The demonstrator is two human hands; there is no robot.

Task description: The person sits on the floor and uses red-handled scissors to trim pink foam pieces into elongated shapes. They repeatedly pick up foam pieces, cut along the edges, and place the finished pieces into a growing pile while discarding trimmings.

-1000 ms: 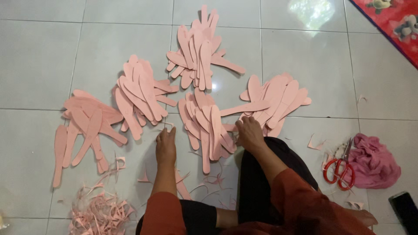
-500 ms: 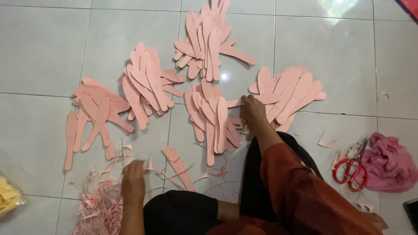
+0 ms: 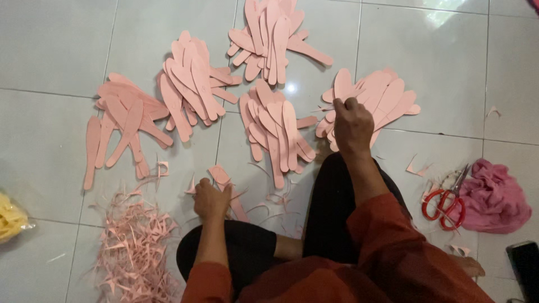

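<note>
The person sat on the pale tiled floor (image 3: 50,146), legs in black folded at the bottom centre of the frame. The right hand (image 3: 352,124), at right of centre, pinched a pink cut-out (image 3: 343,84) at the lower edge of the rightmost pile (image 3: 377,101). The left hand (image 3: 211,200), lower and left of centre, was closed over a loose pink piece (image 3: 220,175) lying on the tiles. Four more piles of the same pink shapes fanned across the upper half. Pink offcuts (image 3: 135,241) were heaped at lower left. Red-handled scissors (image 3: 446,202) lay at right, just beside a crumpled pink cloth (image 3: 494,196).
</note>
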